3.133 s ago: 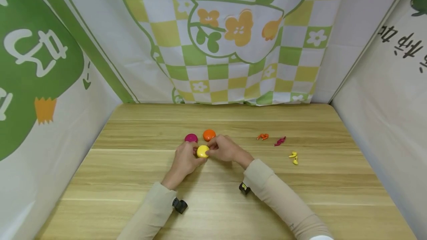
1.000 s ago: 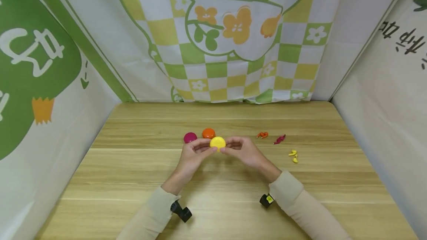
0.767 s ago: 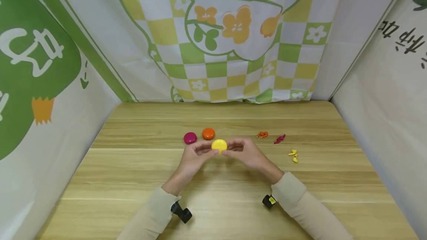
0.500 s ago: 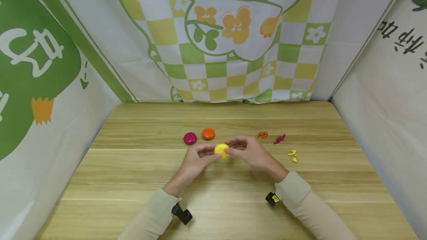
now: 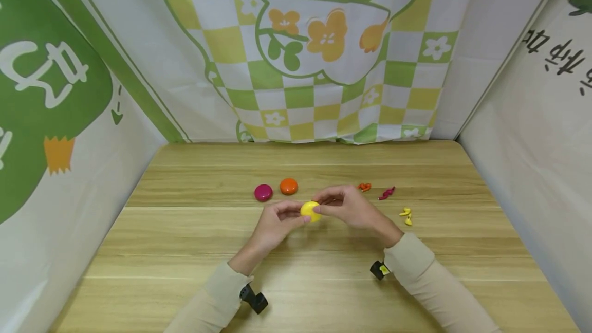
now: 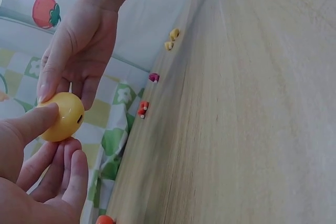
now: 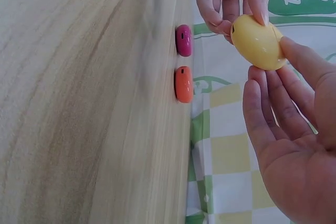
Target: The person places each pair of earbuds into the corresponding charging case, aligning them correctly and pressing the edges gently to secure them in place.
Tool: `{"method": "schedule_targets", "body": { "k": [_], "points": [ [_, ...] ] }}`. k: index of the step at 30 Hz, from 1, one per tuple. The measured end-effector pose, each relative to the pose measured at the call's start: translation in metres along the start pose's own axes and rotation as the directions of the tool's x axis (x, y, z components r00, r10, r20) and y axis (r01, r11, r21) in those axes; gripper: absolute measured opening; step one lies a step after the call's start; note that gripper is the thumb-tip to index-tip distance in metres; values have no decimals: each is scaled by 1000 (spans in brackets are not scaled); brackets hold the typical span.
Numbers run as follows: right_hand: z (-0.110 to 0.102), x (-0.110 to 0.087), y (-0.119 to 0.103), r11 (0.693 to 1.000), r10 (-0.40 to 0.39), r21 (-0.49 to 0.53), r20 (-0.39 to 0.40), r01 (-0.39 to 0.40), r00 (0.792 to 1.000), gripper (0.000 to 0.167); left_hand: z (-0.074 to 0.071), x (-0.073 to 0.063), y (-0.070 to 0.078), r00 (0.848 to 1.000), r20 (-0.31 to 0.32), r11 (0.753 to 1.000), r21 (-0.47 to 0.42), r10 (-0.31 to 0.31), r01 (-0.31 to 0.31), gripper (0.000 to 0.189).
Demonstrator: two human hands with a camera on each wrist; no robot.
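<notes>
Yellow case [image 5: 310, 210]: held just above the wooden table [image 5: 185, 251], pinched from both sides.
Left hand [image 5: 276, 222]: thumb and fingertips grip its left edge, likely steadying it.
Right hand [image 5: 351, 208]: thumb and finger pinch the opposite edge, likely to pry it.
Nearby: magenta case [image 5: 263, 192], orange case [image 5: 289, 186], small coloured pieces [image 5: 387, 193].
Writing: characters on side curtains, not legible.

You see a glossy, smooth yellow plastic case [image 5: 309, 210] above a matt wood-grain worktop [image 5: 185, 251], with printed cloth backdrop [image 5: 324, 66] across the frame's top.
</notes>
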State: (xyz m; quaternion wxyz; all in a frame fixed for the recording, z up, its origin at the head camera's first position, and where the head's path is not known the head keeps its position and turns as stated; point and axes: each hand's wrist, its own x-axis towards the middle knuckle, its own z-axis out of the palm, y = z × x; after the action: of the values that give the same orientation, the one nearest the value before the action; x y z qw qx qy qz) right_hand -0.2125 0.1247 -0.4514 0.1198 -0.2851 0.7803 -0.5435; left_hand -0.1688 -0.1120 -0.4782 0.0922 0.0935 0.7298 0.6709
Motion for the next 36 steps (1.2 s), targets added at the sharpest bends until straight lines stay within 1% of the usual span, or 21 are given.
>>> {"method": "schedule_targets", "body": {
  "k": [5, 10, 14, 18, 25, 30, 32, 36],
  "points": [
    [-2, 0, -2, 1000, -12, 2, 2, 12, 1000, 21, 1, -1, -1, 1000, -13, 1000, 5, 0, 0, 34],
    [-3, 0, -4, 1000, -12, 7, 4, 12, 1000, 20, 1, 0, 0, 1000, -21, 1000, -9, 5, -5, 32],
    [-4, 0, -4, 1000, 13, 2, 1, -13, 1000, 21, 1, 1, 1, 1000, -21, 1000, -10, 20, -20, 32],
    [-5, 0, -6, 999, 37, -16, -3, -37, 999, 22, 1, 1, 1, 999, -28, 1000, 4, 21, -20, 32],
    [-7, 2, -6, 998, 42, -36, -1, -42, 999, 24, 1, -1, 4, 998, -31, 999, 13, 46, -46, 34],
    [-7, 3, -5, 999, 44, 0, 14, -44, 999, 25, 0, -3, 3, 998, -16, 998, -7, 58, -58, 35],
    [-7, 3, -4, 999, 48, 16, 20, -49, 999, 25, 0, -4, 3, 998, -18, 998, -13, 54, -54, 36],
    [-6, 4, -3, 997, 69, 14, 15, -69, 997, 25, 0, -6, 2, 999, -27, 999, -25, 38, -39, 37]
  ]
}}
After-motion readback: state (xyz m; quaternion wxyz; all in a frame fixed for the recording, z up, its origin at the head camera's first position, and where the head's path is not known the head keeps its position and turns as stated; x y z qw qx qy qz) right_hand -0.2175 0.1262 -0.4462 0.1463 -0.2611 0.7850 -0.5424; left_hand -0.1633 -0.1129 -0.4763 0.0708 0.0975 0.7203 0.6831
